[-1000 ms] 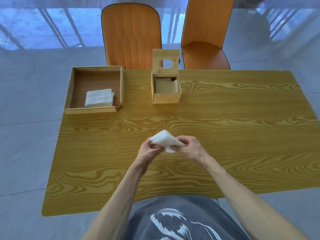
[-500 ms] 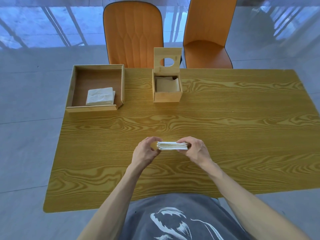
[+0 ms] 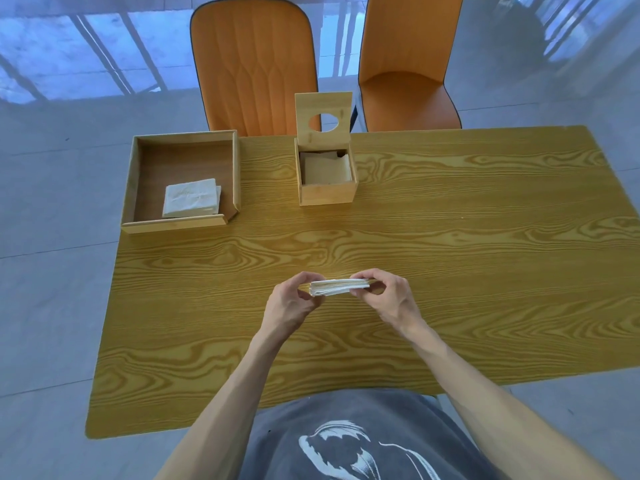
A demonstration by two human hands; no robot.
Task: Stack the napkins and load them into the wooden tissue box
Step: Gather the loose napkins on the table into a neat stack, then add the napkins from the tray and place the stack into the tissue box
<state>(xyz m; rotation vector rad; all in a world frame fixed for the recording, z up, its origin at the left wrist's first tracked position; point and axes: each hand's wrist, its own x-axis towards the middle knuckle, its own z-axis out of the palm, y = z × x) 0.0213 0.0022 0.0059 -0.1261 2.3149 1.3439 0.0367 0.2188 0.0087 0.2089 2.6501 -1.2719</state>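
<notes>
Holding: both hands pinch one flat stack (image 3: 337,287) of napkins, level above the table (image 3: 450,258), near the person's side.
Left hand (image 3: 290,304): closed on the stack's left end, thumb and fingertips meeting at its edge.
Right hand (image 3: 385,295): closed on the right end, fingers over the top, thumb beneath.
Stack: long axis runs left to right; the layered edge faces the person and looks roughly squared.
Box (image 3: 327,178): straight ahead and slightly left of the stack, well apart, near the far edge; its lid (image 3: 323,117), with a round hole, stands upright at the back, so the opening faces up. Tan paper already lies inside.
Nearer hand: neither clearly; the box sits almost on the midline between them.
Open room: bare tabletop lies between stack and box, nothing in the path.
Tray (image 3: 183,178): far left, holding more napkins (image 3: 191,197) near its front wall.
Edges: the raised lid blocks the far side, so the stack likely must go in from above or the front.
Judgement: stacking looks nearly done; loading not yet begun.
</notes>
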